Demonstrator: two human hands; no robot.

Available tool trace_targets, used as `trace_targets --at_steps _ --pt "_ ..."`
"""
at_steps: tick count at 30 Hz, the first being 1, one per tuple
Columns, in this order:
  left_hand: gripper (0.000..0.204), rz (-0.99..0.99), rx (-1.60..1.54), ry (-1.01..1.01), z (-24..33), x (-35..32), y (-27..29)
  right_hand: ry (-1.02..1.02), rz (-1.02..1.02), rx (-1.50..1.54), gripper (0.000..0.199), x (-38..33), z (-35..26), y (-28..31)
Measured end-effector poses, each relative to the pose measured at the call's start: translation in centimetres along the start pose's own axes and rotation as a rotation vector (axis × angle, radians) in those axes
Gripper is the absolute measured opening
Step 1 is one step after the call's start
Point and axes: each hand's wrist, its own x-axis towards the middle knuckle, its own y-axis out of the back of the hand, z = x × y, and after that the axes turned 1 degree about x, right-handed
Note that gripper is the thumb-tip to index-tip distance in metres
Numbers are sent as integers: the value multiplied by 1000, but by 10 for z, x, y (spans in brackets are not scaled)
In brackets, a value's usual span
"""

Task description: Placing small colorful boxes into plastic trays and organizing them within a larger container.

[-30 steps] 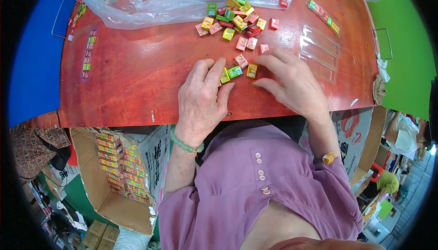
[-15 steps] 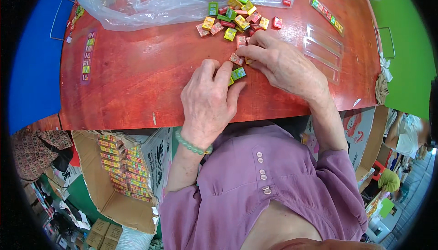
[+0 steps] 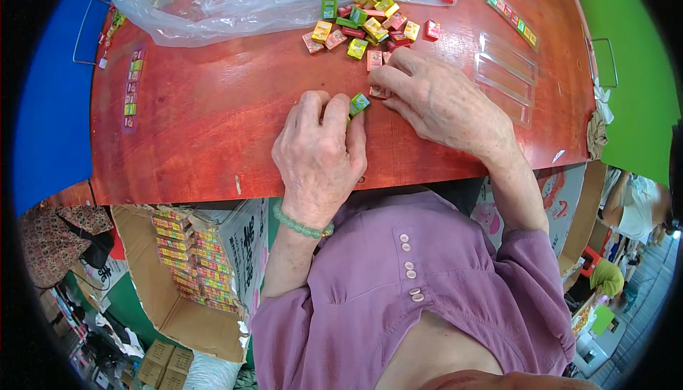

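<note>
My left hand [image 3: 320, 151] is closed, thumb and fingers pinching a small green box [image 3: 359, 104] whose top end sticks out tilted. The fingers hide whatever else is in that grip. To its right, my right hand [image 3: 445, 102] has its thumb and fingertips round a small red-pink box [image 3: 379, 92], mostly covered by the fingers. A short gap separates the two boxes. Just beyond my right fingertips lies another pink box [image 3: 375, 60], at the near end of a loose heap of small yellow, green and red boxes [image 3: 373, 28].
A clear plastic bag [image 3: 206, 9] spreads across the far side, with more boxes on it. At right lie a clear tray with long slots [image 3: 525, 91] and a filled strip of boxes [image 3: 511, 18]. Another filled strip [image 3: 132, 91] lies at left. Below stands a carton [image 3: 156, 290] of packed boxes.
My left hand has moved slightly left, and the green box in it has turned steeper. The right fingers have drawn the red-pink box away from my left fingertips.
</note>
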Motion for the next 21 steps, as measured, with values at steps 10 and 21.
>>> trace_targets --at_steps 10,21 --pt "29 -84 -42 49 -3 -4 14 -95 -82 206 36 -13 -14 10" --pt "34 -277 -93 -100 -10 21 22 28 -9 123 28 -3 -6 0"
